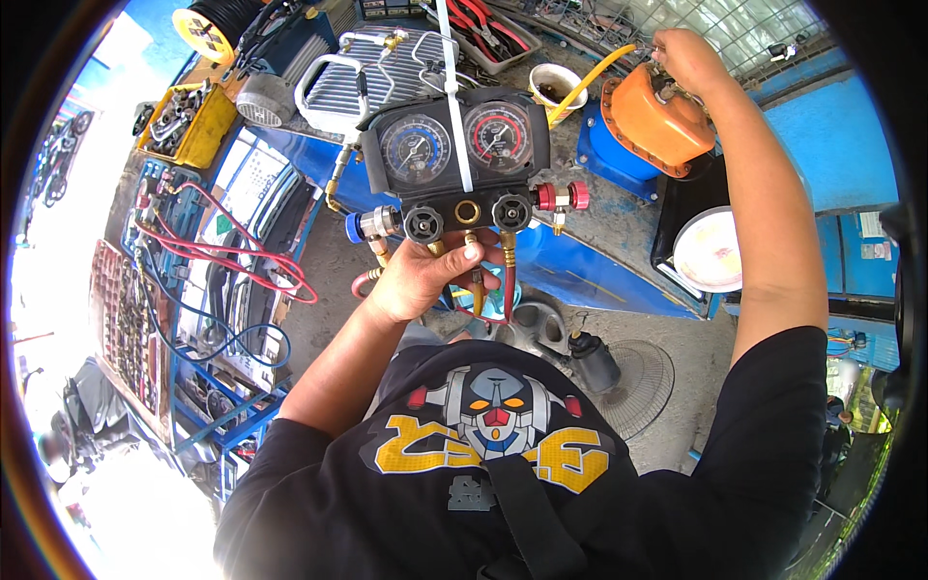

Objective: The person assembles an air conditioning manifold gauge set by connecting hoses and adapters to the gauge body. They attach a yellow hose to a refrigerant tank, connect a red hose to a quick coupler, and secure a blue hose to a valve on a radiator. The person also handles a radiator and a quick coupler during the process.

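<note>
My left hand (422, 278) grips the underside of a black manifold gauge set (454, 155) with a blue dial on the left and a red dial on the right. Blue, yellow and red hose ends hang below its knobs. My right hand (681, 56) reaches far up and right, fingers closed on a small fitting on top of an orange tank (650, 118). A yellow hose (588, 79) runs from the gauge set toward that tank.
A silver finned coil (372, 72) lies behind the gauges. A white cup (555, 85) stands beside it and a tray of pliers (488, 34) farther back. Red and blue hoses (227, 256) drape over a blue rack at left. A white bucket lid (710, 249) sits at right.
</note>
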